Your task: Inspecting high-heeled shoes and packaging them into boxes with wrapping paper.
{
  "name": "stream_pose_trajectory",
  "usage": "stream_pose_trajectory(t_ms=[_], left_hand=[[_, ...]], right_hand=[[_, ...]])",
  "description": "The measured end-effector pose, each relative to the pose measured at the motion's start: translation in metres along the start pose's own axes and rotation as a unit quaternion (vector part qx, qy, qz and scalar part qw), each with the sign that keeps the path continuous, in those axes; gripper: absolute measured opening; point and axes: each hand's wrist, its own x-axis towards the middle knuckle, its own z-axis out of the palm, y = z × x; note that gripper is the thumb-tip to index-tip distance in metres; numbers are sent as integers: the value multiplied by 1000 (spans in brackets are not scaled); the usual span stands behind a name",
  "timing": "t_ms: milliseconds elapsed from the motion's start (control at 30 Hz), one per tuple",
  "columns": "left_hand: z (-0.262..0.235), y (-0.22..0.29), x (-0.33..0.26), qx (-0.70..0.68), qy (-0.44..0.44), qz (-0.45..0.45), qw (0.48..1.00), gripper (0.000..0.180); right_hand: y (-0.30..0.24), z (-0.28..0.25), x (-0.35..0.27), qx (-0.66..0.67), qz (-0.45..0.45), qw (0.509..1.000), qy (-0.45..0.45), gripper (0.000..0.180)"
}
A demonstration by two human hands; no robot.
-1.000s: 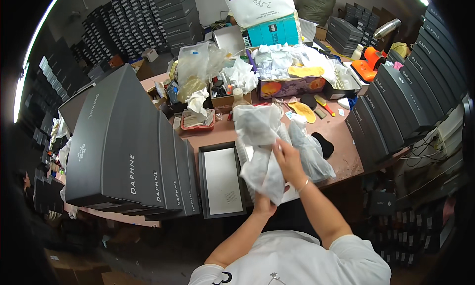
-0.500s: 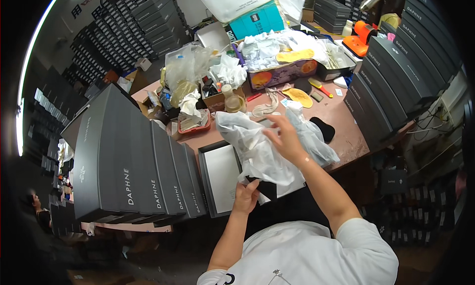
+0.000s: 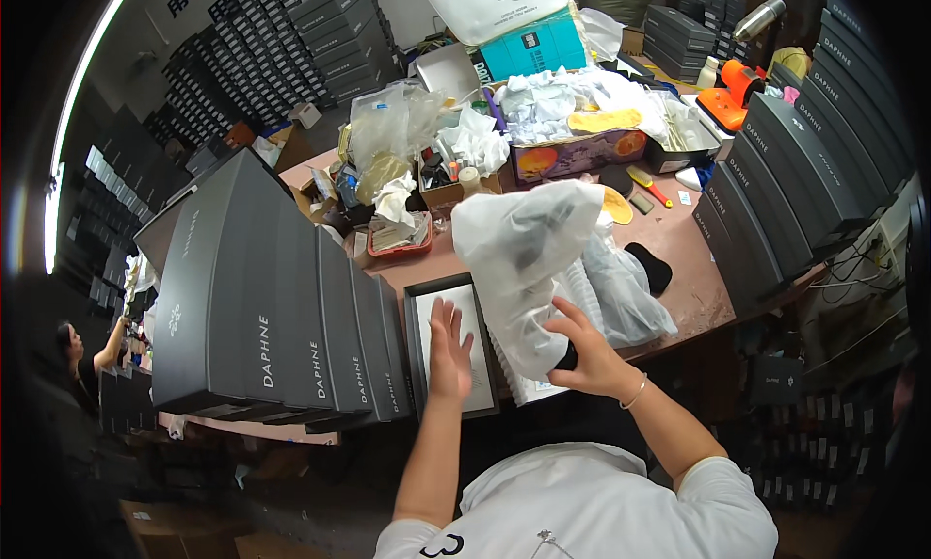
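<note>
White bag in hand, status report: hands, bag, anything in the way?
Right hand gripping white bag; left hand open, empty. Dark contents showing through. Second bag close by on table; no obstruction evident.

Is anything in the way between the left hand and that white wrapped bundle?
Nothing visible: just a gap separates the left hand from the white bundle in the right hand; the open box lies below.

The bag (image 3: 519, 224) is milky white with dark patches showing through. Shirt (image 3: 592, 506) is white with a bit of black, stacked boxes (image 3: 228, 297) are charcoal with pale lettering. Tabletop's (image 3: 698, 289) dusty pink, and that purple carton (image 3: 582, 159) has orange blobs, lol.
</note>
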Motion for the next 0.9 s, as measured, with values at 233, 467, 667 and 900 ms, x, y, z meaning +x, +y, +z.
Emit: stream_pose_trajectory(t_ms=[233, 467, 667, 900], left_hand=[[19, 23, 99, -52, -80, 57, 994, 40], [83, 171, 72, -17, 48, 411, 910, 38], [46, 132, -15, 367, 0, 712, 599, 27], [-60, -2, 0, 685, -128, 280, 660, 21]], right_hand=[[-16, -33, -12, -73, -35, 993, -83, 86], [18, -50, -40, -235, 19, 959, -157, 91], [35, -51, -56, 561, 186, 805, 43, 72], [64, -27, -70, 734, 122, 667, 23, 82]])
